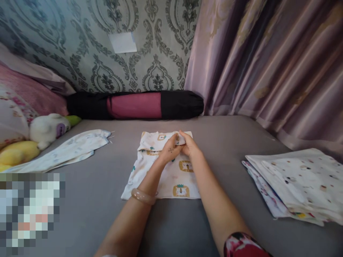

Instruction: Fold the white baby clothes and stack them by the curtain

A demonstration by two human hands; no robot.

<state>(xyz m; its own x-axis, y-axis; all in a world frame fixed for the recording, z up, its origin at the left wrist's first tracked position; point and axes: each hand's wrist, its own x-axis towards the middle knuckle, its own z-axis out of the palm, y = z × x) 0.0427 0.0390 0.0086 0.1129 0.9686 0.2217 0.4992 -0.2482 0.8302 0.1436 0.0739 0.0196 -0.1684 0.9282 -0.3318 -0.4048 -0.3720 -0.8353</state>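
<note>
A white cloth (163,175) with yellow-brown lion prints lies in front of me on the grey sheet, its far part folded over toward me. My left hand (170,147) is closed at the folded-over part, right of its middle. My right hand (189,143) pinches the same fold near the cloth's far right corner. The two hands nearly meet, and their fingers partly hide one another and the fabric between them. My forearms cover some of the nearer cloth.
Folded printed cloths (302,178) are stacked on the right. A pale garment (77,148) lies at left beside plush toys (48,129). A black and maroon roll (134,105) rests along the patterned wall (150,43). Purple curtains (241,60) hang at right.
</note>
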